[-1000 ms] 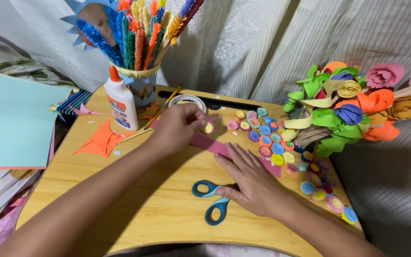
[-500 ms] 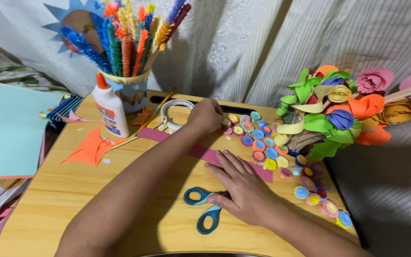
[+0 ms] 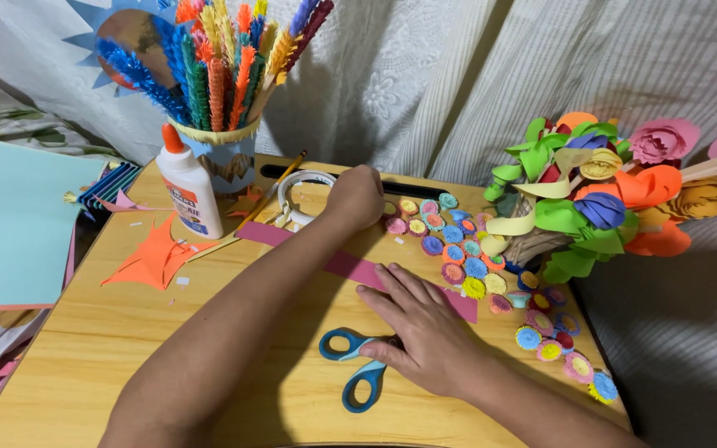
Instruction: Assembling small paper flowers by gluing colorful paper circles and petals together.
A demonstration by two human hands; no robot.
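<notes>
Item: pink paper strip point(image 3: 350, 267), lying flat on the wooden lap table point(image 3: 85, 348). Long axis runs diagonally, from the far left near the glue bottle point(image 3: 188, 195) to the near right beside the quilled paper discs point(image 3: 466, 265).

Right hand point(image 3: 425, 328): palm down, fingers spread flat, fingertips resting on the strip's near-right part; its heel covers the blue-handled scissors point(image 3: 358, 373).

Left hand point(image 3: 357, 197): reached across beyond the strip, fingers curled under at the far discs beside the tape roll point(image 3: 304, 192) (whether they pinch anything cannot be told).

Nearer hand to strip: right, touching; the strip's free length extends leftward and away from its fingertips.
</notes>
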